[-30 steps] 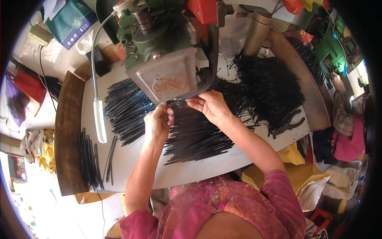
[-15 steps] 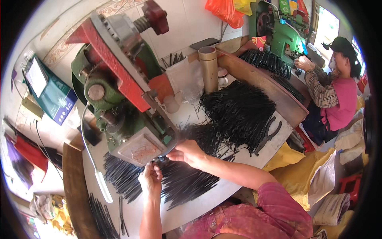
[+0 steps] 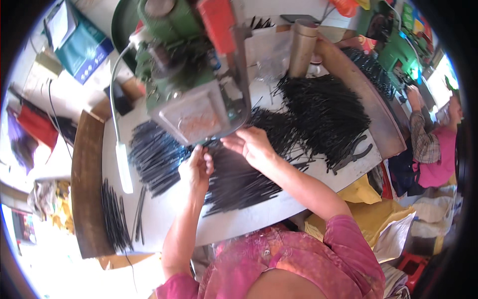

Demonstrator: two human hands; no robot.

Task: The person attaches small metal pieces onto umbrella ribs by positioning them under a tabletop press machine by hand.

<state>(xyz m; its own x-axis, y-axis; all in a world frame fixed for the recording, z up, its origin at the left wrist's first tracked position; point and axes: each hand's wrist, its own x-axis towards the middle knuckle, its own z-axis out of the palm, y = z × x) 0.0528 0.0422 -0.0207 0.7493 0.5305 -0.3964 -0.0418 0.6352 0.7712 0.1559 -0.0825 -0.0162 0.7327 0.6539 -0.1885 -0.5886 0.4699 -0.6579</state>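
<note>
A green machine [image 3: 184,74] with a red arm and a grey plate stands over the white worktop. Just below the plate's lower edge is my left hand [image 3: 196,168], its fingers pinched together; whatever they hold is too small and hidden to make out. My right hand [image 3: 255,148] reaches to the rounded lower rim of the machine, fingers stretched out and somewhat apart, with nothing visible in them. Thin black rods or strips [image 3: 244,187] lie beneath both hands. More of them form a pile [image 3: 154,157] left of my left hand.
A large heap of black strips [image 3: 323,112] lies at right, with pliers [image 3: 356,152] beside it. Behind stands a tan cylindrical flask [image 3: 302,47]. A white lamp [image 3: 124,169] hangs at left. Wooden boards [image 3: 92,184] edge the worktop. Another person [image 3: 433,144] works at the far right.
My view has swung, so the machine sits higher in the picture and the worktop shows more. My right hand's fingers look more spread; my left hand stays pinched at the machine's lower edge.
</note>
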